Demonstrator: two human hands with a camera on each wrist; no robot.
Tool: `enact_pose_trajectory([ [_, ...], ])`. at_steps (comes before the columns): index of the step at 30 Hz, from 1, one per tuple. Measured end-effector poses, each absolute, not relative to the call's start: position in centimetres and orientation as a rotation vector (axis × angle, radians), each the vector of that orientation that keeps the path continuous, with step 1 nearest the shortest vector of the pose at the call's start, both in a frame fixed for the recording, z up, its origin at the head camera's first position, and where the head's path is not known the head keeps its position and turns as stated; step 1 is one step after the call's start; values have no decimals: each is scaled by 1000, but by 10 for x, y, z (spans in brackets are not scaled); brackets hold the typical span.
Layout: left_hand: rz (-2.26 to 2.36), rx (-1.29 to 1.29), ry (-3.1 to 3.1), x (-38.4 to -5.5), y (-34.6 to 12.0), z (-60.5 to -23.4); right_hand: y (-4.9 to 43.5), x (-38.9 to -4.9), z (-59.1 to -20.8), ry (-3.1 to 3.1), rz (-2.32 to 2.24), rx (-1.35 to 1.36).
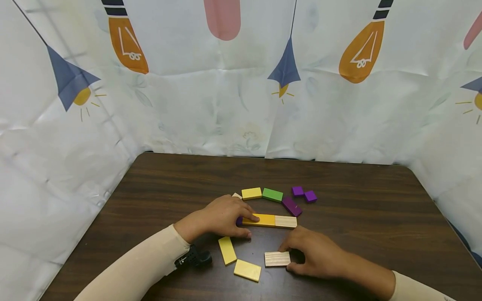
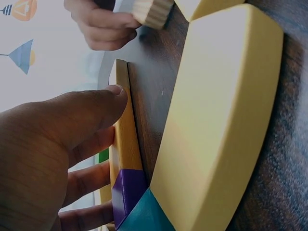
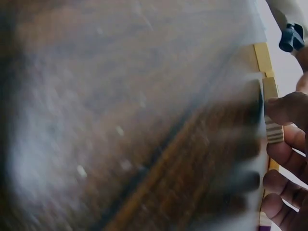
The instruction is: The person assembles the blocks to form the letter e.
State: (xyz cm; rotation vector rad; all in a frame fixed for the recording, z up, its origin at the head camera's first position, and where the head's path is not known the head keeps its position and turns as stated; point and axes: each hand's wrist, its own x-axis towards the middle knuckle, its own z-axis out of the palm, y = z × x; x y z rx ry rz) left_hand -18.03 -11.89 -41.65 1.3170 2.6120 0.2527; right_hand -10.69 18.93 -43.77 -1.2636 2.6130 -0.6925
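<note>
My right hand [image 1: 320,253] pinches a plain wooden block [image 1: 276,259] at its right end, thumb on the near side and finger on the far side. In the right wrist view the same striped block [image 3: 275,131] shows between thumb and fingers. My left hand [image 1: 226,217] has thumb and fingers on either side of an orange block [image 1: 265,220]. That block lies in a straight row, with another plain wooden block [image 1: 286,222] at its right end and a purple piece [image 2: 129,195] at its left. A teal piece [image 2: 147,211] sits between the purple piece and a pale yellow block [image 1: 227,251].
A second pale yellow block [image 1: 247,270] lies nearer the front. Behind the row, a yellow block [image 1: 251,193], a green block [image 1: 273,195] and a dark purple block [image 1: 291,206] form a curve. Two small purple blocks [image 1: 297,191] lie beside it. A printed curtain [image 1: 211,104] hangs behind the table.
</note>
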Motion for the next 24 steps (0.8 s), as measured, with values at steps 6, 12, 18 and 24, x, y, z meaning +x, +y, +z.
enact_pose_trajectory([
  [6, 257, 1321, 2617, -180, -119, -416, 187, -104, -444, 2592, -721, -1369],
  [12, 259, 1322, 2618, -180, -119, -416, 186, -101, -444, 2559, -703, -1399],
  [18, 255, 1323, 2623, -181, -119, -417, 184, -98, -444, 2554, -704, -1417],
  [24, 252, 1331, 2625, -181, -119, -417, 184, -96, -445, 2540, -704, -1389],
])
